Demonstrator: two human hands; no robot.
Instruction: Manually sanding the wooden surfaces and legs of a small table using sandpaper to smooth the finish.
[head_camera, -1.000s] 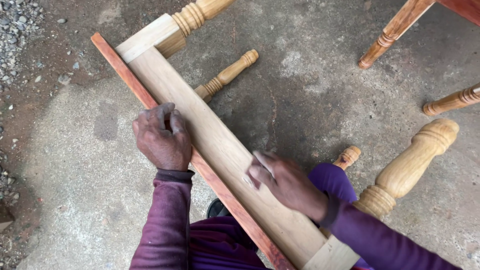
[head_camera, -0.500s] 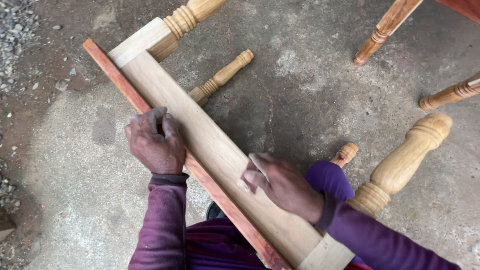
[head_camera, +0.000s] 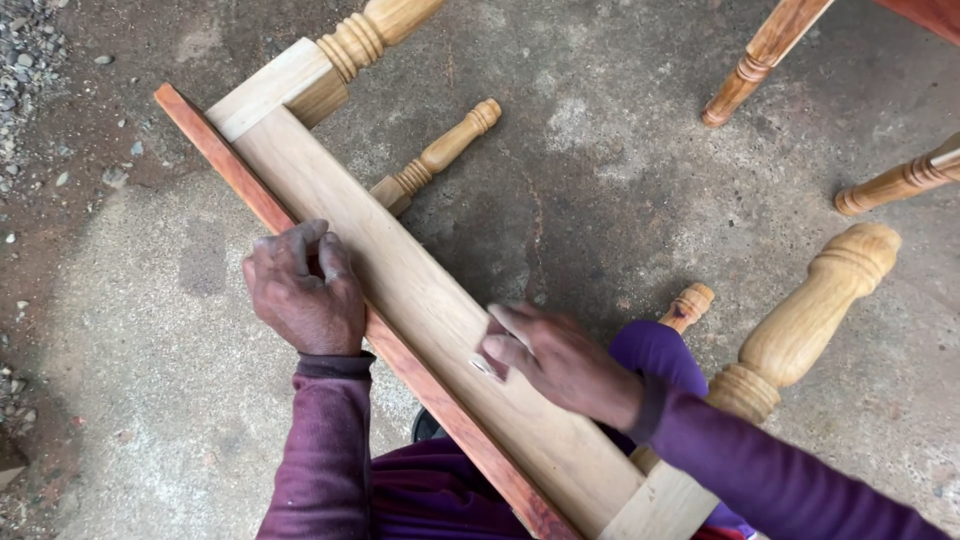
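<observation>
A long pale wooden rail (head_camera: 400, 270) of a furniture frame runs diagonally from upper left to lower right, with a reddish strip (head_camera: 230, 165) along its left edge. My left hand (head_camera: 303, 290) rests on the reddish edge, fingers curled over it. Pressed flat on the pale board lower down, my right hand (head_camera: 555, 360) holds a small piece that looks like sandpaper (head_camera: 487, 366), mostly hidden under the fingers. Both sleeves are purple.
Turned wooden legs stick out from the frame: one at the top (head_camera: 385, 30), a short one (head_camera: 440, 155) in the middle, a thick one (head_camera: 810, 320) at right. Legs of another piece (head_camera: 760, 55) stand at upper right. Concrete floor (head_camera: 150, 380), gravel (head_camera: 30, 60) at left.
My right hand has slid a little down and left along the pale board. My left hand stays on the reddish edge. The view has shifted slightly.
</observation>
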